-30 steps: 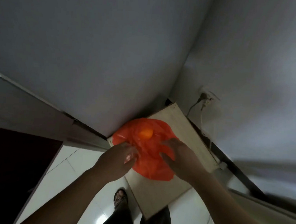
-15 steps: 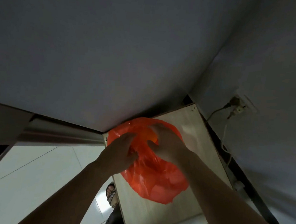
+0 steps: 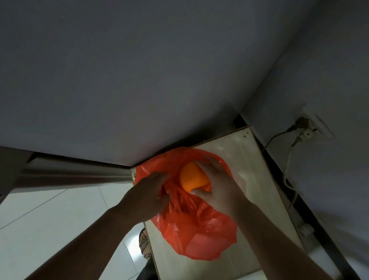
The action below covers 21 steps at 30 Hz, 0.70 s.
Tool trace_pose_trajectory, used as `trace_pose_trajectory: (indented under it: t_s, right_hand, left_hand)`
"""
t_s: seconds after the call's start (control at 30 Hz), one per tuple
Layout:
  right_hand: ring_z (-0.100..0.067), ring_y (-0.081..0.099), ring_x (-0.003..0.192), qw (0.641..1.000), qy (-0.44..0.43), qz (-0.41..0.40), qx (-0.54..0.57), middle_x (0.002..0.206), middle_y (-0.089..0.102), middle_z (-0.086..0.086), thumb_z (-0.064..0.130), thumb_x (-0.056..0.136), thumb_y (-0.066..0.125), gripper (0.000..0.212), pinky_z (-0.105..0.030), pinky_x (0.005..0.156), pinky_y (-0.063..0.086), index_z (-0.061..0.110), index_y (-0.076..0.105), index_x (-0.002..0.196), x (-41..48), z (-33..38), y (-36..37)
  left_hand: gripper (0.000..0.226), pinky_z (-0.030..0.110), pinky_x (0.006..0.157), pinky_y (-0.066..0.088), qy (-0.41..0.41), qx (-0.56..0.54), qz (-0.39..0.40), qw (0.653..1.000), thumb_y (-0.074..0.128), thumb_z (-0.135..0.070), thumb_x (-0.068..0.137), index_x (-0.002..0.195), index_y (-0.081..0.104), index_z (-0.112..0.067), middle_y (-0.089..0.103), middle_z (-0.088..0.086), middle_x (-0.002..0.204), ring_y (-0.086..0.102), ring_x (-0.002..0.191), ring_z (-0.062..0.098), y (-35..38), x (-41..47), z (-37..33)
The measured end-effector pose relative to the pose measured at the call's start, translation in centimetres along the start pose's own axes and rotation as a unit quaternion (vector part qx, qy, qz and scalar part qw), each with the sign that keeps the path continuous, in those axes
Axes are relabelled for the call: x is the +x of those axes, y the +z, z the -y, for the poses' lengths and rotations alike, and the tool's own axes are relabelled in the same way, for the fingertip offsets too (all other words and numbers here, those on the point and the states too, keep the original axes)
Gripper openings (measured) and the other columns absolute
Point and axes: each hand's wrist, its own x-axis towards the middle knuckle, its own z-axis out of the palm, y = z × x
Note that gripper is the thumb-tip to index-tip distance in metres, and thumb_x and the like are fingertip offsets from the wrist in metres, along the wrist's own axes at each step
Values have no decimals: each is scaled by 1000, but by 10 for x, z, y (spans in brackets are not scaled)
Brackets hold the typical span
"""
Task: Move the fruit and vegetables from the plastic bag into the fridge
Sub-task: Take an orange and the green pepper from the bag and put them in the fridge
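The right hand [image 3: 219,186] has its grip clamped on the orange [image 3: 193,178]; the left hand [image 3: 149,194] bunches the plastic bag [image 3: 205,233] (at the tabletop's [image 3: 253,166] wall-side left corner).

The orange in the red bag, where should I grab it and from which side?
Grip the orange across its round middle, coming from above and the right, where it bulges clear of the red bag. The right hand does that: fingers over the far side, thumb on the near side. The left hand holds the plastic aside.
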Motion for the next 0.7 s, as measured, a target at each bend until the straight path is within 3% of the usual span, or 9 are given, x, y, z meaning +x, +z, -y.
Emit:
trace_pose_trajectory:
  t_s: [0.07, 0.2, 0.3, 0.4, 0.5, 0.6, 0.7]
  right_hand:
    - [-18, 37, 129, 997, 11, -61, 53, 147, 27, 1, 43, 73, 73, 82, -38, 106, 38, 27, 30, 141, -16, 1, -10]
    - [-7, 46, 117, 976, 12, -164, 141, 134, 40, 13, 46, 67, 76, 79, -28, 92, 48, 36, 36, 135, -48, 19, -29]
    - [-6, 47, 117, 967, 6, -196, 161, 134, 42, 14, 55, 65, 70, 80, -30, 91, 51, 35, 38, 134, -63, 38, -27]
    - [-5, 44, 121, 969, 14, -191, 154, 137, 39, 18, 61, 65, 65, 80, -31, 97, 46, 39, 33, 135, -69, 54, -15]
    - [1, 39, 118, 973, 28, -176, 150, 132, 34, 23, 54, 68, 72, 82, -21, 95, 37, 39, 31, 136, -72, 59, 0]
    - [-5, 40, 121, 981, 57, -123, 137, 136, 39, 14, 45, 73, 73, 78, -23, 97, 34, 31, 33, 138, -75, 58, 13]
    - [-10, 41, 125, 992, 58, -67, 95, 138, 42, 6, 45, 77, 69, 72, -23, 100, 31, 27, 34, 138, -77, 57, 30]
  left_hand:
    - [51, 26, 95, 39, 6, -31, -19, 999, 49, -36, 92, 140, 34, -24, 41, -1, 143, 44, 126, 17, -7, 1, -9]
    - [55, 30, 97, 42, -6, -214, -39, 976, 51, -61, 82, 130, 42, -37, 47, -13, 131, 46, 120, 11, -25, -4, -41]
    - [57, 16, 82, 42, 3, -296, -13, 955, 53, -62, 70, 122, 39, -43, 44, -27, 113, 45, 108, 3, -29, -10, -61]
    - [61, 12, 77, 41, 23, -303, -13, 953, 59, -56, 65, 120, 36, -44, 43, -26, 114, 44, 109, 3, -26, -16, -62]
    - [69, 19, 82, 45, 21, -268, -25, 963, 71, -63, 62, 120, 36, -47, 43, -21, 121, 44, 112, 6, -26, -27, -42]
    - [85, 35, 89, 49, 2, -205, -46, 978, 66, -69, 52, 128, 38, -43, 42, -15, 130, 46, 113, 11, -29, -42, -10]
    - [79, 33, 85, 47, -23, -168, -71, 983, 77, -55, 62, 129, 38, -39, 43, -13, 125, 48, 110, 13, -30, -56, 25]
